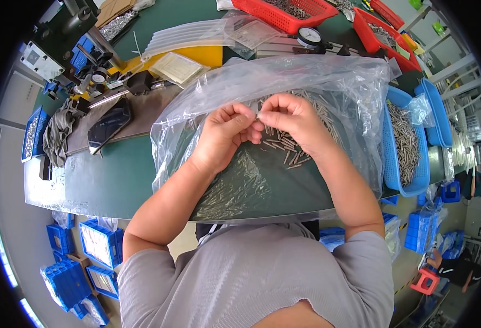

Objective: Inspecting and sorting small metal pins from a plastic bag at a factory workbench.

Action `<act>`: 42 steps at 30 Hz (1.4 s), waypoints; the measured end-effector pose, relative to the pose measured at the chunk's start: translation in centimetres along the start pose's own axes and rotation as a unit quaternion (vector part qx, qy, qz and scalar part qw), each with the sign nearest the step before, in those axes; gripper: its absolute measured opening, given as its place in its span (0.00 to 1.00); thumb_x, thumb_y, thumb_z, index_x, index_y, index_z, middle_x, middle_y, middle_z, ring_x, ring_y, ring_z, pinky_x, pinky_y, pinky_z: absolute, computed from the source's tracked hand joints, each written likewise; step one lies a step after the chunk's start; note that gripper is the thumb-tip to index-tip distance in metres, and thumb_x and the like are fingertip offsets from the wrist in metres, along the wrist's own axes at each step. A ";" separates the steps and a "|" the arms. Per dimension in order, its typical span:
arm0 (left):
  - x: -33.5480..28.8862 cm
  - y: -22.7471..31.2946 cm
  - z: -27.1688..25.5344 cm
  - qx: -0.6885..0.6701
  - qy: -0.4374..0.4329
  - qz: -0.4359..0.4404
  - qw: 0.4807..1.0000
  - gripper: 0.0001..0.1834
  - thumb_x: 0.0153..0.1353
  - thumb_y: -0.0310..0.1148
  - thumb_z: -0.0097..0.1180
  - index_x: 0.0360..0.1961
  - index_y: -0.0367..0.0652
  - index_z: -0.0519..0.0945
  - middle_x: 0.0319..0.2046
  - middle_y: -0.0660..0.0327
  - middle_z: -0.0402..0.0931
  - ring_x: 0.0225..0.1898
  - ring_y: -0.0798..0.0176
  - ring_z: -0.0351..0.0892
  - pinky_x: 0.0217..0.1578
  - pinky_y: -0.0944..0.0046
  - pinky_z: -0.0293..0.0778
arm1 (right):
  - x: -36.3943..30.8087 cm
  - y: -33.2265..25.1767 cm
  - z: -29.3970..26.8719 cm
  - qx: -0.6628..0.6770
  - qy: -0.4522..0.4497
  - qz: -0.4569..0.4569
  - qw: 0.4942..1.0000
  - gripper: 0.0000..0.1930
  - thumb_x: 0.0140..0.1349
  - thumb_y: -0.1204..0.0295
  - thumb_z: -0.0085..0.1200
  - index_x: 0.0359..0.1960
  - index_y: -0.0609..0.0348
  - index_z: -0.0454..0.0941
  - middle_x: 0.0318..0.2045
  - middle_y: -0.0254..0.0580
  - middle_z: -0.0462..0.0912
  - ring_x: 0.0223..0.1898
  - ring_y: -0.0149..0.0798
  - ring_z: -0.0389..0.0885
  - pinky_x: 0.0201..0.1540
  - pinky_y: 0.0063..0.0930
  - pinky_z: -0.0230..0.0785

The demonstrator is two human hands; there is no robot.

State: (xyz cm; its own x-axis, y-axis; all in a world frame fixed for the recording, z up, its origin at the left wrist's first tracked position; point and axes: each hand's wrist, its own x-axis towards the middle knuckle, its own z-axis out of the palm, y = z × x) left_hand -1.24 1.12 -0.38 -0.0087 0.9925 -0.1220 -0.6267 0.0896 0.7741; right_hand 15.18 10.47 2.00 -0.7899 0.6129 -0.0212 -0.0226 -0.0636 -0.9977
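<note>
My left hand (226, 131) and my right hand (292, 119) meet over the middle of the bench, thumbs and index fingers pinched close together. Between their fingertips shows a tiny bit of a small metal pin (257, 117); the fingers cover most of it. Loose metal pins (289, 146) lie in a scattered heap below and beyond my right hand. They rest on a large clear plastic sheet (196, 115), whose far part is bunched up behind my hands. More pins show to the right of my right wrist.
At the right, a blue basket (391, 164) holds many similar pins. Red baskets (284, 21) of metal parts stand at the back, near a dial gauge (309, 36). To the left, a black phone (109, 124) lies before a metal stand (101, 44). Blue crates (99, 240) sit on the floor.
</note>
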 end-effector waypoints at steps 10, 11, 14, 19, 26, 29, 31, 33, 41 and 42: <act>0.1 0.2 -0.2 0.002 0.059 0.029 0.998 0.05 0.62 0.28 0.49 0.33 0.38 0.75 0.29 0.56 0.77 0.28 0.64 0.75 0.32 0.65 0.72 | 0.2 -0.1 -1.4 -0.086 0.054 0.076 0.992 0.09 0.56 0.68 0.56 0.31 0.62 0.77 0.23 0.32 0.75 0.24 0.29 0.74 0.27 0.24 0.65; 0.1 0.2 -0.2 0.002 0.060 0.029 0.998 0.05 0.62 0.28 0.49 0.33 0.38 0.75 0.29 0.56 0.77 0.28 0.64 0.75 0.32 0.65 0.72 | 0.1 -0.1 -0.9 -0.279 0.063 0.028 0.958 0.08 0.55 0.68 0.57 0.29 0.61 0.77 0.21 0.32 0.74 0.23 0.31 0.74 0.26 0.26 0.65; 0.1 0.2 -0.2 0.002 0.058 0.029 0.998 0.05 0.62 0.28 0.49 0.33 0.38 0.76 0.29 0.56 0.77 0.28 0.64 0.75 0.32 0.65 0.72 | -0.2 0.0 0.1 -0.471 0.086 -0.041 0.877 0.07 0.50 0.68 0.59 0.27 0.58 0.79 0.23 0.40 0.77 0.27 0.43 0.78 0.30 0.35 0.68; 0.1 0.2 0.1 -0.003 0.070 0.022 0.997 0.05 0.61 0.29 0.52 0.33 0.39 0.75 0.27 0.57 0.78 0.26 0.65 0.75 0.31 0.67 0.72 | -0.3 1.2 -0.3 -0.595 0.115 -0.103 0.789 0.06 0.48 0.69 0.59 0.26 0.56 0.78 0.26 0.40 0.78 0.30 0.46 0.79 0.34 0.39 0.70; 0.1 0.1 0.0 -0.005 0.066 0.023 0.998 0.04 0.61 0.28 0.52 0.32 0.39 0.75 0.27 0.57 0.78 0.26 0.65 0.75 0.30 0.67 0.72 | -0.7 0.3 0.0 -0.584 0.036 -0.081 0.807 0.04 0.50 0.72 0.57 0.26 0.56 0.77 0.27 0.40 0.78 0.32 0.45 0.79 0.35 0.39 0.71; 0.2 0.1 -0.1 0.004 0.065 0.019 0.998 0.04 0.61 0.28 0.52 0.32 0.39 0.75 0.27 0.57 0.77 0.25 0.66 0.75 0.30 0.68 0.72 | -0.6 0.7 -0.2 -0.589 0.034 -0.084 0.803 0.04 0.52 0.71 0.56 0.28 0.56 0.76 0.28 0.41 0.78 0.33 0.46 0.79 0.35 0.39 0.70; 0.2 0.1 -0.2 0.011 0.055 0.007 0.998 0.04 0.61 0.28 0.51 0.31 0.39 0.75 0.26 0.58 0.77 0.25 0.66 0.75 0.30 0.69 0.72 | -0.4 0.6 -0.4 -0.582 0.040 -0.089 0.807 0.05 0.53 0.71 0.55 0.28 0.57 0.76 0.29 0.42 0.78 0.33 0.47 0.78 0.35 0.39 0.70; 0.2 0.1 -0.2 0.022 0.054 0.001 0.998 0.05 0.62 0.28 0.50 0.32 0.39 0.75 0.27 0.58 0.77 0.25 0.66 0.74 0.30 0.68 0.71 | -0.4 -0.4 -0.4 -0.443 0.070 -0.096 0.888 0.06 0.57 0.73 0.53 0.31 0.63 0.73 0.28 0.46 0.76 0.30 0.47 0.76 0.34 0.35 0.67; 0.2 -0.1 -0.1 0.027 0.029 -0.024 0.999 0.04 0.63 0.29 0.50 0.33 0.39 0.73 0.26 0.57 0.76 0.25 0.65 0.74 0.30 0.68 0.71 | -0.6 -1.5 0.2 -0.321 0.050 -0.078 0.942 0.07 0.61 0.71 0.52 0.32 0.64 0.73 0.24 0.39 0.73 0.27 0.30 0.70 0.33 0.25 0.65; 0.2 -0.1 -0.1 0.026 0.025 -0.024 0.999 0.04 0.63 0.29 0.50 0.33 0.39 0.73 0.26 0.57 0.76 0.25 0.64 0.74 0.30 0.67 0.71 | -0.5 -1.4 0.2 -0.310 0.063 -0.089 0.944 0.08 0.61 0.71 0.52 0.31 0.64 0.73 0.23 0.42 0.74 0.26 0.34 0.72 0.32 0.28 0.65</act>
State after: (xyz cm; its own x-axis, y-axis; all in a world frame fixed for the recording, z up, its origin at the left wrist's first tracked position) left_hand -1.26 1.32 -0.52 -0.0194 0.9816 -0.1897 -0.5861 0.1426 0.7976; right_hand 15.49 10.07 3.46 -0.7268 0.6620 0.1829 0.2454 0.4990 -0.8311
